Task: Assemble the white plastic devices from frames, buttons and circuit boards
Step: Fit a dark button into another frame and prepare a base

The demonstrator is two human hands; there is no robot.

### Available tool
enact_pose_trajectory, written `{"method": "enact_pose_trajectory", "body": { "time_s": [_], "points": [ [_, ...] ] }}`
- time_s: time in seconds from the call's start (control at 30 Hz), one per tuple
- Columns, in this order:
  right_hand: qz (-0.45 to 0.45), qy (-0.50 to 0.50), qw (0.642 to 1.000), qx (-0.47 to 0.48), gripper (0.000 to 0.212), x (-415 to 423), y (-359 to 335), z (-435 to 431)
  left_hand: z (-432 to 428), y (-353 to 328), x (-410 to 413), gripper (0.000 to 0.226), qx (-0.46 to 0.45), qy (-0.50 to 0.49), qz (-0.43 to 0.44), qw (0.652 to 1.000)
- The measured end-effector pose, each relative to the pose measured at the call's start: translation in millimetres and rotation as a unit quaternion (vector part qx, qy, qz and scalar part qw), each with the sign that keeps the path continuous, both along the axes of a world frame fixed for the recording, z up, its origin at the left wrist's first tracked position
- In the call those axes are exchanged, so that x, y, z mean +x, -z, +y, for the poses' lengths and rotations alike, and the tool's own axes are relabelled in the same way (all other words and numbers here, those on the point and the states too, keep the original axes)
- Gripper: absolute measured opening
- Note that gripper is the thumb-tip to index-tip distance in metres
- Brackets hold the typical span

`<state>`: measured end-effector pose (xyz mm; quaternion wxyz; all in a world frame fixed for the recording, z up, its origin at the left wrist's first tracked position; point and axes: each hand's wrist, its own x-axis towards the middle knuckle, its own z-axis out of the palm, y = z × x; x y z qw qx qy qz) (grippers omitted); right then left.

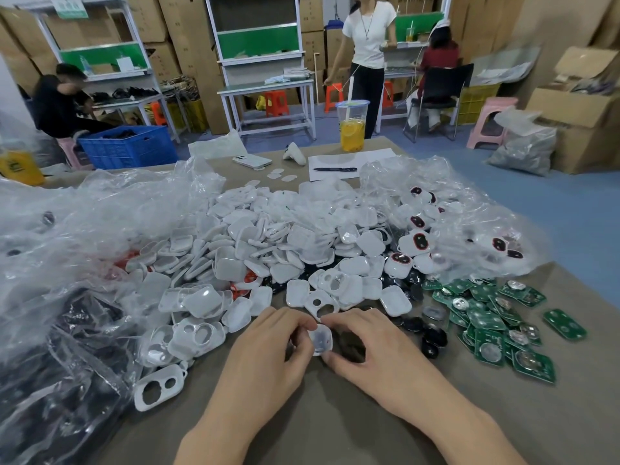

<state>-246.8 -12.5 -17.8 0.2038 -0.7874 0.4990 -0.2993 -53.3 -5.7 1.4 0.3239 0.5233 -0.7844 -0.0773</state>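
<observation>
Room: workshop with stacked cardboard boxes, green-backed benches and people at the far tables.
Table (335,424): grey-brown top under both hands.
Left hand (268,350): fingers curled, pinching the left edge of a white part.
Right hand (372,347): fingers curled, thumb and fingertips pinching the same part's right side.
White part (321,340): small rounded square held between the two hands, just above the table; its details are blurred.
Frame (157,385): white with two holes, flat on the table left of the left hand.
Shell pile (255,236): white, heaped beyond both hands.
Buttons (432,337): black, just right of the right hand.
Boards (486,317): green, farther right, past the buttons.
Bag (67,246): clear plastic, well left of the left hand.
Cup (352,129): yellow drink, far beyond the hands.
</observation>
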Motion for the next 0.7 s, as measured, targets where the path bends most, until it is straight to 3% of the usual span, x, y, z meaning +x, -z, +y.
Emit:
{"method": "enact_pose_trajectory", "body": {
  "time_s": [0.07,0.27,0.5,0.7],
  "points": [
    [0.004,-0.002,1.0,0.003,0.046,0.0,0.2,-0.9,0.4,-0.8,-0.8,0.012,-0.001,0.001,0.015,1.0],
    [0.01,0.003,1.0,0.004,0.052,-0.6,-0.9,-1.5,0.2,0.2,-0.1,0.022,0.059,-0.017,0.171,0.983],
    [0.004,0.011,1.0,0.013,0.051,-1.3,-3.0,0.9,0.4,0.2,-1.2,0.015,0.084,-0.01,0.116,0.99],
    [-0.005,0.011,1.0,0.012,0.049,-1.3,-3.8,1.4,3.2,-4.3,-3.6,0.013,0.029,0.003,-0.001,1.0]
  ]
}}
